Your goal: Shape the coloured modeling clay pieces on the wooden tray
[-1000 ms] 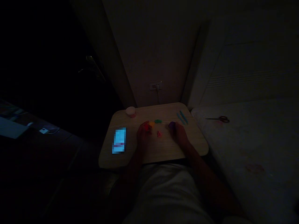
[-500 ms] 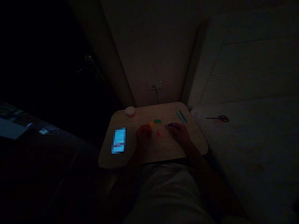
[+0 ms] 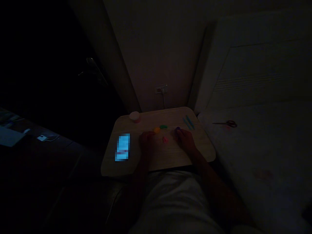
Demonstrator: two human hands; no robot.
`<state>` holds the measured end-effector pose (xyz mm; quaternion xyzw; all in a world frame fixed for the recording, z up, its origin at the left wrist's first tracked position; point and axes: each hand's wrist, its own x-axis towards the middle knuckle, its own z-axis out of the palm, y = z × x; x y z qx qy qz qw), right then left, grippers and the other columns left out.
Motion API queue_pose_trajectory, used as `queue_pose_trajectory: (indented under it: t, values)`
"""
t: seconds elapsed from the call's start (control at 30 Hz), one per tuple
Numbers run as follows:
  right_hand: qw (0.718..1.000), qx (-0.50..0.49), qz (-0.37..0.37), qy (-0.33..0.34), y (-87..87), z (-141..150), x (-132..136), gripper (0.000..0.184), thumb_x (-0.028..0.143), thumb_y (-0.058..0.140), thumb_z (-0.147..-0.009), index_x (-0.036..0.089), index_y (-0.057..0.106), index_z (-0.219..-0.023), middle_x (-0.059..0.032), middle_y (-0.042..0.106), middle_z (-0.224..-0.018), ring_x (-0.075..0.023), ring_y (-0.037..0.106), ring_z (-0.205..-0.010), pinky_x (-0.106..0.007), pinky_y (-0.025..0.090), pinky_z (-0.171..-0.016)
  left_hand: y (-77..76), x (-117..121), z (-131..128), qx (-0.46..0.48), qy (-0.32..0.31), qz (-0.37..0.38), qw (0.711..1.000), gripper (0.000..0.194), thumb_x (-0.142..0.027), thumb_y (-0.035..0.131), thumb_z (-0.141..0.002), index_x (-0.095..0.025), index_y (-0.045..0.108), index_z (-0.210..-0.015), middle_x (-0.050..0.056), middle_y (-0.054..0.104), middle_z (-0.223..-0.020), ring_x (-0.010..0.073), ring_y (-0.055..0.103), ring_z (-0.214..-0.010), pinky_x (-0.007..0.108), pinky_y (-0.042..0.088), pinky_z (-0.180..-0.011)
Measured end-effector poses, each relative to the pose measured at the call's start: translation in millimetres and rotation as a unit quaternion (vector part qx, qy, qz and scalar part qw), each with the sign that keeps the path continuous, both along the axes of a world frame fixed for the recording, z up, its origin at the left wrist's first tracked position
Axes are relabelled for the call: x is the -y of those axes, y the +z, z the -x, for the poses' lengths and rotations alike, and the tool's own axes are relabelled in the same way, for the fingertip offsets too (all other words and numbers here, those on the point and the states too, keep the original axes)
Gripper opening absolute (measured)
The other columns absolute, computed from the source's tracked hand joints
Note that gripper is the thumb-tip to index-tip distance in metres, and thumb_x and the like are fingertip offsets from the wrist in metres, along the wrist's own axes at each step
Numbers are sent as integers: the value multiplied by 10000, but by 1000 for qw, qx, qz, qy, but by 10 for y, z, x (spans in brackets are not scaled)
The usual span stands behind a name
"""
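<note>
The room is very dark. My left hand point(image 3: 147, 142) rests on the small wooden lap table point(image 3: 168, 156), and its fingers are too dark to read. Just beyond it lie a yellow clay lump point(image 3: 156, 130) and a green clay piece point(image 3: 163, 126). A small pink clay piece point(image 3: 165, 140) lies between my hands. My right hand point(image 3: 185, 139) is curled on the table with a purple clay lump point(image 3: 178, 129) showing at its fingertips.
A lit phone point(image 3: 122, 147) lies on the table's left side, with a small round pot point(image 3: 134, 116) at the back left. Two blue modelling tools point(image 3: 188, 123) lie at the back right. Scissors point(image 3: 226, 123) lie on the bed to the right. A wall socket point(image 3: 161, 88) is behind the table.
The red lump seen at my left fingers a second ago no longer shows. My right hand now covers more of the purple lump. The view has drifted slightly.
</note>
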<state>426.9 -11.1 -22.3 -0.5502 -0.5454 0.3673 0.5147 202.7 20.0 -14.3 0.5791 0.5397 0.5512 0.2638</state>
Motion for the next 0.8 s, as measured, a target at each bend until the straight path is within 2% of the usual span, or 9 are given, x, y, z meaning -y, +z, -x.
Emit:
queue_pose_trajectory:
  t: [0.17,0.23,0.33,0.4,0.47,0.53,0.6,0.7,0.8]
  values:
    - [1000,-14,-26,-3,-53,-24,-49,447,645,517,-920,217,640,-958,-49,659,-849,-204,595,-766,-294,477,-637,-54,-38,-16,-107,45,-23,993,308,-155,612,-759,-209,721,-1042,112,683,-1096,298,589,-1063,450,429,-1018]
    - [999,-21,-23,-11,-42,-17,-49,409,605,585,-882,224,608,-1032,-47,660,-931,-206,594,-816,-301,488,-696,-21,-15,-5,-113,61,-45,991,351,-173,633,-753,-204,693,-1098,116,663,-1135,299,576,-1093,452,430,-1028]
    - [998,-55,-8,-3,15,44,-3,381,540,639,-845,227,555,-1044,-29,629,-934,-196,568,-814,-310,481,-740,78,67,-2,-126,87,-117,981,277,-239,584,-845,-184,676,-1101,130,640,-1168,293,562,-1129,466,414,-1052]
    - [996,-77,-17,34,87,121,58,341,498,648,-852,231,538,-1033,-18,616,-929,-187,558,-814,-310,476,-760,158,143,-36,-127,48,-156,978,253,-314,544,-923,-181,674,-1094,132,645,-1160,286,565,-1132,469,418,-1047]
    - [992,-83,-35,92,182,214,124,284,458,636,-888,237,541,-1038,-14,621,-936,-182,562,-831,-304,469,-776,239,215,-101,-96,-46,-168,980,278,-379,517,-970,-192,662,-1118,115,657,-1136,258,592,-1095,435,458,-1004]
    - [982,-74,-42,171,287,300,172,254,432,648,-899,236,562,-1037,-9,625,-917,-175,565,-813,-292,464,-750,319,261,-171,-66,-134,-148,978,302,-419,537,-975,-206,661,-1150,105,664,-1150,241,610,-1096,410,473,-996]
    - [976,-55,-51,206,383,363,187,252,417,679,-887,229,595,-1032,-16,641,-931,-178,579,-830,-291,465,-756,398,271,-216,-38,-182,-117,976,294,-438,607,-939,-211,692,-1104,95,677,-1117,232,629,-1060,380,491,-959]
    - [979,-44,-53,193,491,412,165,254,407,724,-853,218,627,-992,-20,663,-918,-180,598,-817,-285,469,-734,502,231,-209,13,-197,-76,977,216,-409,674,-890,-200,727,-884,56,686,-914,201,646,-892,325,511,-835]
    - [984,-44,-66,161,570,434,137,243,398,716,-856,216,644,-999,-24,690,-910,-180,620,-808,-282,475,-723,570,182,-162,61,-187,-28,980,221,-393,727,-839,-192,747,-929,53,707,-906,196,656,-864,302,515,-800]
